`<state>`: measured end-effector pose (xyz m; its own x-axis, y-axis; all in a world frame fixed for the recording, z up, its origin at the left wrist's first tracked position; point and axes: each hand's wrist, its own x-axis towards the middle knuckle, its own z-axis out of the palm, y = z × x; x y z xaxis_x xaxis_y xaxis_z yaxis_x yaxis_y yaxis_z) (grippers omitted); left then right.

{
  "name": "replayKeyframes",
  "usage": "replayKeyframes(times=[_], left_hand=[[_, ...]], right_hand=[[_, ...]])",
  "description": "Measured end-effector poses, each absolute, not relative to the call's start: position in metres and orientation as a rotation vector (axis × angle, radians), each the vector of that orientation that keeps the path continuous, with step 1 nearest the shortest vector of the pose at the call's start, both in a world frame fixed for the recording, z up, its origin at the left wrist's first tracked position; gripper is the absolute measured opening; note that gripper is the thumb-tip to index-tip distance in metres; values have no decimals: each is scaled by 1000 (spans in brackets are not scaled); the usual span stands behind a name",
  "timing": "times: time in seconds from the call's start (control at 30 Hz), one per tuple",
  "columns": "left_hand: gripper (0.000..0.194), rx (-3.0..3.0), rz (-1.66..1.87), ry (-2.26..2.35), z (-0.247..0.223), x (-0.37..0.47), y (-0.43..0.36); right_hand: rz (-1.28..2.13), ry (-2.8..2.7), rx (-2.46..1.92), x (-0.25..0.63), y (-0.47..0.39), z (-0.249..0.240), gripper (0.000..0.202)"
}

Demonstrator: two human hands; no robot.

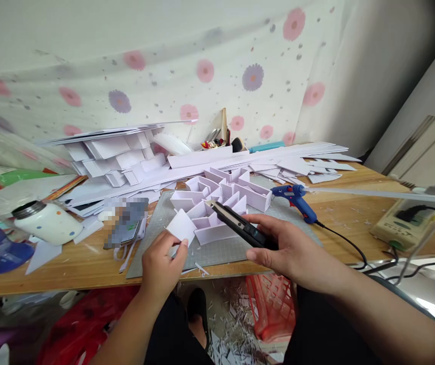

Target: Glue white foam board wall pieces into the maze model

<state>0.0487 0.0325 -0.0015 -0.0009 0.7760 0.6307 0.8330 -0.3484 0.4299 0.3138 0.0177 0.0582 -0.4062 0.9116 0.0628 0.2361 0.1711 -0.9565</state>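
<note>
My left hand (pixel 163 261) pinches a small white board piece (pixel 181 226) by its lower edge, just above the front of the grey cutting mat (pixel 149 253). A black utility knife (pixel 246 227) lies in my right hand (pixel 284 246), its blade end pointing up and left near the board piece without clearly touching it. Behind both hands a white model of thin upright walls (pixel 253 195) stands on the mat, partly covered by the knife. Small white offcuts (pixel 201 268) lie at the mat's front edge.
A blue glue gun (pixel 295 200) rests right of the model, its cord running to a power strip (pixel 400 223). White strips (pixel 297 165) and stacked boards (pixel 114 152) fill the back. A phone (pixel 128 223) and a dotted bottle (pixel 48 220) lie left. Below is a red basket (pixel 273 309).
</note>
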Motion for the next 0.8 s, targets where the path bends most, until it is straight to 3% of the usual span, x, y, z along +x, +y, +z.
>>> replayKeyframes(times=[0.17, 0.37, 0.57, 0.8], left_hand=[[21, -2768, -1421, -1986, 31, 52, 10], [16, -3231, -1503, -2037, 36, 72, -9], [21, -3163, -1876, -2115, 21, 86, -20], [28, -3233, -1941, -2153, 17, 85, -26]], right_hand=[[1151, -1679, -1072, 302, 17, 58, 18], [1236, -1638, -949, 284, 13, 54, 18], [1319, -1456, -1023, 275, 15, 46, 23], [1643, -1184, -884, 275, 13, 45, 28]])
